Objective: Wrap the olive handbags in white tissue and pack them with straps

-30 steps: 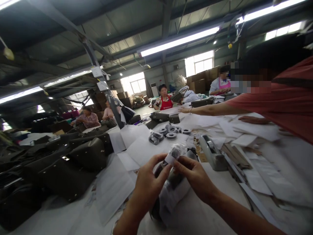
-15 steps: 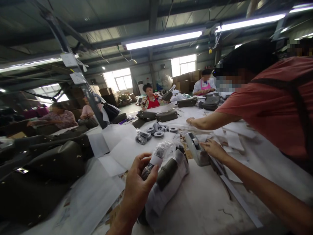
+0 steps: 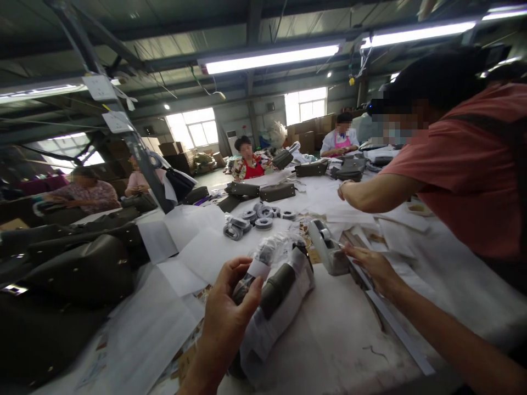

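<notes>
Gripping the plastic-wrapped handle (image 3: 262,255) between curled fingers and thumb, the left hand (image 3: 228,312) now steadies it alone; the right hand (image 3: 374,267) has left it for the tape dispenser (image 3: 336,260), fingers extended, any grip unclear. Right of the left hand lies the olive bag (image 3: 278,286), partly hidden by white wrapping.

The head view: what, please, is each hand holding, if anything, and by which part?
The left hand holds the wrapped handle near its white band. Whether the right hand, by the tape dispenser, holds anything cannot be told.
</notes>
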Tool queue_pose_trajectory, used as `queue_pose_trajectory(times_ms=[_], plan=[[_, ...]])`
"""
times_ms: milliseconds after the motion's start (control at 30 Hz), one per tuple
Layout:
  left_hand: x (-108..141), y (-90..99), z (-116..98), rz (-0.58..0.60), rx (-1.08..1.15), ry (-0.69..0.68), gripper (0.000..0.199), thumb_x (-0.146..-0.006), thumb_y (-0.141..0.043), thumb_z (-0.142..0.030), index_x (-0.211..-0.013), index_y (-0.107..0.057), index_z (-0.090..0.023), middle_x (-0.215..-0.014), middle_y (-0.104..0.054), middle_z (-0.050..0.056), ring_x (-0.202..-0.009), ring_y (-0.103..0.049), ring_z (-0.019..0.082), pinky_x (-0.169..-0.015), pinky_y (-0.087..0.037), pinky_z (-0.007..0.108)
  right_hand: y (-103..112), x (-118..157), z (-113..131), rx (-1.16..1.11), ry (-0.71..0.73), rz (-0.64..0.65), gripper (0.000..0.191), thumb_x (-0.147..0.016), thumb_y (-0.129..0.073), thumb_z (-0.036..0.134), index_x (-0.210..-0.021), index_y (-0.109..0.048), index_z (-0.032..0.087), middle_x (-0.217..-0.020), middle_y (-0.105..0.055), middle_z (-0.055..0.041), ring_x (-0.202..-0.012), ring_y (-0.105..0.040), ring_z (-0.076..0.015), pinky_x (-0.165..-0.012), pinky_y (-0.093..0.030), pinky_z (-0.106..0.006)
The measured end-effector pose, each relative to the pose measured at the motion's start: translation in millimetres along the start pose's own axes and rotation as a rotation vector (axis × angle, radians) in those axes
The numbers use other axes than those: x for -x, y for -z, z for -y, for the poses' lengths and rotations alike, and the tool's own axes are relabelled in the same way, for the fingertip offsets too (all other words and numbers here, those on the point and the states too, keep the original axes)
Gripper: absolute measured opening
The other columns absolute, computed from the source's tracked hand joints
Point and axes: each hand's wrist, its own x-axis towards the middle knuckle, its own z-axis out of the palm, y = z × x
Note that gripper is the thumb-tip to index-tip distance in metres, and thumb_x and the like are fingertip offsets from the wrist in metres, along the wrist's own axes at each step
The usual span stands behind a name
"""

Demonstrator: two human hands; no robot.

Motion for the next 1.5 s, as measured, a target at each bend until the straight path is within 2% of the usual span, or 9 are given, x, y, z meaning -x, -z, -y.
queue_pose_trajectory(times_ms=[200,433,533,633,767,933,1133,1333,1500], plan=[[0,-2.7,0,-0.003,0.003,-0.011,0.041,-0.081,-0.069,-0.049,-0.113,-0.058,-0.026,-0.105,-0.069,0.002,-0.089,-0.065,0.018,-0.077,-0.048,0.028,-11,12,-34,-0.170,-0.216,-0.042,0.022,-0.070,-0.080,0.035,-0.079,-0.075,0.016,-0.091,-0.078,-0.0139,-0.071,-0.073,-0.0208,-0.063,-0.061,-0.029],[2,-2.3,-3,-0.009,0.017,0.001,0.044,-0.080,-0.069,-0.051,-0.113,-0.057,-0.024,-0.103,-0.069,0.003,-0.089,-0.065,0.019,-0.077,-0.048,0.029,-12,8,-41,-0.081,-0.143,-0.087,0.023,-0.062,-0.084,0.036,-0.065,-0.073,0.016,-0.069,-0.075,-0.0107,-0.050,-0.062,-0.0148,-0.044,-0.052,-0.024],[2,-3.0,-3,-0.004,0.025,-0.018,0.044,-0.081,-0.069,-0.049,-0.114,-0.057,-0.023,-0.104,-0.069,0.003,-0.087,-0.065,0.018,-0.076,-0.048,0.028,-11,30,-26,-0.052,-0.049,-0.085,0.034,-0.064,-0.081,0.045,-0.080,-0.078,0.016,-0.078,-0.077,-0.0094,-0.055,-0.061,-0.0144,-0.047,-0.050,-0.024],[3,-4.9,-4,0.002,0.024,-0.046,0.042,-0.082,-0.068,-0.047,-0.114,-0.057,-0.023,-0.104,-0.069,0.004,-0.085,-0.065,0.018,-0.074,-0.047,0.028,-20,65,8,-0.030,0.107,-0.015,0.042,-0.068,-0.078,0.053,-0.091,-0.079,0.018,-0.084,-0.077,-0.0077,-0.060,-0.062,-0.0157,-0.057,-0.053,-0.027],[4,-8.8,-2,0.016,0.027,-0.083,0.036,-0.084,-0.066,-0.042,-0.113,-0.057,-0.023,-0.103,-0.069,0.003,-0.090,-0.065,0.018,-0.079,-0.048,0.028,-43,117,72,-0.031,0.357,0.239,0.034,-0.079,-0.074,0.051,-0.090,-0.078,0.020,-0.078,-0.074,-0.0067,-0.062,-0.061,-0.0166,-0.060,-0.052,-0.028],[6,-14.1,1,0.004,0.006,-0.171,0.030,-0.084,-0.067,-0.035,-0.111,-0.058,-0.025,-0.105,-0.069,0.002,-0.099,-0.065,0.019,-0.088,-0.048,0.030,-79,154,130,-0.127,0.425,0.581,0.029,-0.081,-0.073,0.049,-0.083,-0.077,0.020,-0.072,-0.072,-0.0050,-0.060,-0.061,-0.0154,-0.056,-0.050,-0.025],[11,-14.8,6,-0.042,-0.026,-0.213,0.029,-0.084,-0.068,-0.030,-0.111,-0.059,-0.027,-0.103,-0.070,0.000,-0.098,-0.067,0.018,-0.088,-0.049,0.030,-109,147,136,-0.028,0.313,0.556,0.039,-0.079,-0.073,0.055,-0.069,-0.072,0.017,-0.057,-0.064,-0.0013,-0.049,-0.052,-0.0109,-0.047,-0.040,-0.022],[13,-12.6,7,-0.048,-0.045,-0.207,0.029,-0.082,-0.069,-0.032,-0.109,-0.061,-0.025,-0.102,-0.072,0.001,-0.096,-0.068,0.020,-0.085,-0.051,0.031,-103,143,132,0.034,0.341,0.671,0.031,-0.085,-0.067,0.047,-0.073,-0.072,0.019,-0.066,-0.069,-0.0009,-0.057,-0.062,-0.0148,-0.057,-0.047,-0.024],[15,-14.6,6,-0.075,-0.120,-0.228,0.027,-0.081,-0.069,-0.032,-0.107,-0.062,-0.027,-0.100,-0.072,0.000,-0.096,-0.069,0.020,-0.085,-0.051,0.031,-96,148,131,0.105,0.444,0.643,0.019,-0.090,-0.058,0.031,-0.082,-0.072,0.022,-0.068,-0.069,0.0004,-0.067,-0.066,-0.0174,-0.065,-0.048,-0.026]])
